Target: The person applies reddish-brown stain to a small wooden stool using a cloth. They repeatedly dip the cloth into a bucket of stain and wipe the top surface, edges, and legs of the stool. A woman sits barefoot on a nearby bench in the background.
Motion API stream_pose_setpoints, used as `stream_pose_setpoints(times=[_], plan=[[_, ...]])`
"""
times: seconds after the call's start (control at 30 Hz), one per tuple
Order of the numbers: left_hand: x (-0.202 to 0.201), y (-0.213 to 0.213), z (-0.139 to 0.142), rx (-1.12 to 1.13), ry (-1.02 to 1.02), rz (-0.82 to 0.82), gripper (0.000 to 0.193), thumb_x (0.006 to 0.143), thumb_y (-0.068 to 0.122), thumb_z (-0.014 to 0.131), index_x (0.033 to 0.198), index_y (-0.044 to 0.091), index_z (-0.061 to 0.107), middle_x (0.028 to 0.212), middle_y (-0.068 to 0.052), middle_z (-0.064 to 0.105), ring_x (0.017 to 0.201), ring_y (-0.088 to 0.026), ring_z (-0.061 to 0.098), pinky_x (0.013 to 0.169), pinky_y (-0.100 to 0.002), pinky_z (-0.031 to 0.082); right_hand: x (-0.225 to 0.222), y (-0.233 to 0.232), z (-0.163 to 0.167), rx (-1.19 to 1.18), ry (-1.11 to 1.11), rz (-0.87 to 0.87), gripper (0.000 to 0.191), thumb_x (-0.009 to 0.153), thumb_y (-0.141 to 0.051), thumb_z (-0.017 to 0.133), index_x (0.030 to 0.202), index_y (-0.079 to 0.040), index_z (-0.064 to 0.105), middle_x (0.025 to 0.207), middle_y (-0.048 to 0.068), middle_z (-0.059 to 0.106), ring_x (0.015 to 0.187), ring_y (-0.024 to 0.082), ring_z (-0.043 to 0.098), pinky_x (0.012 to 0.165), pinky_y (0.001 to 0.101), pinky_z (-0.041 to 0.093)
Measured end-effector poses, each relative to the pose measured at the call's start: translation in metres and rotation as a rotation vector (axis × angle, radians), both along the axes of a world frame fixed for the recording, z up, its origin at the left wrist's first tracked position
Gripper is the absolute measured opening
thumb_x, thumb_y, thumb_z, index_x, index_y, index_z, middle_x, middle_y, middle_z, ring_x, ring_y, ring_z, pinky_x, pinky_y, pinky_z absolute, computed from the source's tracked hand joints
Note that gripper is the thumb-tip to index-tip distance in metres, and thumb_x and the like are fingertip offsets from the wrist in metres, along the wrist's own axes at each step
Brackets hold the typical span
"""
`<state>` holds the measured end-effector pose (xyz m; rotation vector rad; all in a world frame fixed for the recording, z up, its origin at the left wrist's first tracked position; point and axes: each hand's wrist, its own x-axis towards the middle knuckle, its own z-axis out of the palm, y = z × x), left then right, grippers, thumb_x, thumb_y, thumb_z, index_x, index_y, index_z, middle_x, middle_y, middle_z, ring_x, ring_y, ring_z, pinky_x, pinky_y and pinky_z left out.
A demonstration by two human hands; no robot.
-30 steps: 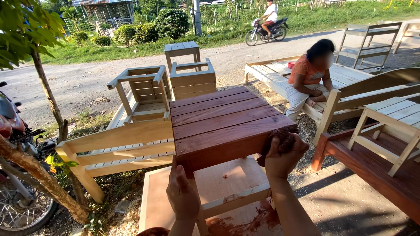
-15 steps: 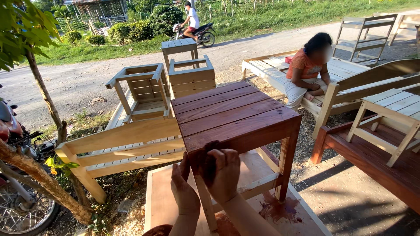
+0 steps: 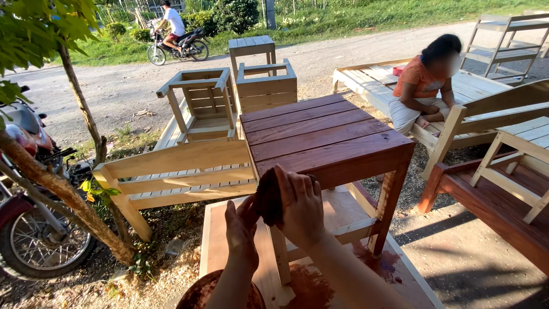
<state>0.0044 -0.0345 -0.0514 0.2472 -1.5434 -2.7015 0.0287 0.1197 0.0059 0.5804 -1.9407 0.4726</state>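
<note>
Red-brown stain is seen across the slatted top of the small wooden table (image 3: 320,137), and the front apron below it is coated the same deep colour. The right-hand front leg is streaked, stain thinning toward pale bare wood lower down, while the near left leg and the lower rails are left raw and light. The table is stood on a pale unfinished platform (image 3: 220,240), where reddish smears are spread around the leg bases.

A dark, stain-soaked rag (image 3: 269,197) is held right at the table's near front corner, against the top of the unstained leg. The right hand (image 3: 300,209) is curled over it from the right, fingers bent and pressed around the wad. The left hand (image 3: 241,226) is brought up from below, thumb and fingers closed onto the rag's left edge, so the cloth is pinched between both hands.

At the bottom edge a rounded brown container (image 3: 197,294) is partly caught, only its rim shown. Behind the table, a bare slatted bench (image 3: 177,174) and two unfinished chairs (image 3: 229,97) are lined up. To the right, a person in an orange top (image 3: 423,86) is seated on a pale wooden bed frame. A parked motorcycle (image 3: 34,223) is glimpsed at the left, beside a leaning tree trunk (image 3: 63,191).
</note>
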Motion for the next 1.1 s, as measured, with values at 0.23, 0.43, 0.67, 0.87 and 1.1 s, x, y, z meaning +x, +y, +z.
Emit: stream_pose_setpoints(times=[0.23, 0.43, 0.67, 0.87, 1.1], plan=[[0.003, -0.002, -0.018, -0.044, 0.028, -0.111, 0.084, 0.096, 0.068, 0.023, 0.149, 0.011, 0.053, 0.154, -0.006, 0.056, 0.147, -0.018, 0.042, 0.124, -0.043, 0.016, -0.016, -0.004, -0.039, 0.026, 0.116, -0.044, 0.063, 0.079, -0.036, 0.073, 0.136, -0.013, 0.060, 0.118, 0.009, 0.058, 0.111, 0.031, 0.055, 0.096, 0.0510, 0.042], [0.001, 0.002, -0.024, -0.045, -0.040, -0.122, 0.080, 0.095, 0.067, 0.026, 0.149, 0.016, 0.053, 0.154, -0.001, 0.057, 0.149, -0.013, 0.040, 0.124, -0.041, 0.014, -0.003, 0.007, -0.141, 0.209, -0.038, 0.052, 0.054, 0.078, -0.032, 0.068, 0.130, -0.016, 0.064, 0.120, 0.007, 0.062, 0.110, 0.031, 0.055, 0.091, 0.0550, 0.043], [0.000, 0.012, -0.040, -0.060, -0.093, -0.072, 0.077, 0.095, 0.065, 0.030, 0.153, 0.018, 0.047, 0.159, 0.000, 0.049, 0.152, -0.013, 0.033, 0.125, -0.039, 0.012, -0.001, 0.005, -0.200, 0.407, -0.242, 0.031, 0.056, 0.077, -0.025, 0.064, 0.132, -0.020, 0.062, 0.123, 0.005, 0.060, 0.115, 0.029, 0.054, 0.092, 0.0556, 0.039], [0.029, 0.035, -0.036, 0.041, -0.218, 0.101, 0.070, 0.098, 0.058, 0.037, 0.157, 0.020, 0.038, 0.165, 0.002, 0.037, 0.154, -0.015, 0.027, 0.125, -0.040, 0.021, -0.004, 0.013, -0.147, 0.213, -0.164, 0.027, 0.060, 0.075, -0.034, 0.070, 0.132, -0.019, 0.061, 0.123, 0.005, 0.060, 0.115, 0.031, 0.053, 0.095, 0.0541, 0.038], [0.085, 0.047, -0.030, -0.717, 0.084, 0.247, 0.071, 0.094, 0.026, 0.057, 0.157, 0.014, 0.028, 0.162, -0.009, 0.022, 0.154, -0.032, 0.020, 0.121, -0.043, 0.024, -0.022, 0.011, -0.046, 0.155, 0.053, -0.048, 0.060, 0.076, -0.035, 0.076, 0.133, -0.021, 0.064, 0.126, 0.004, 0.054, 0.118, 0.028, 0.053, 0.094, 0.0551, 0.038]])
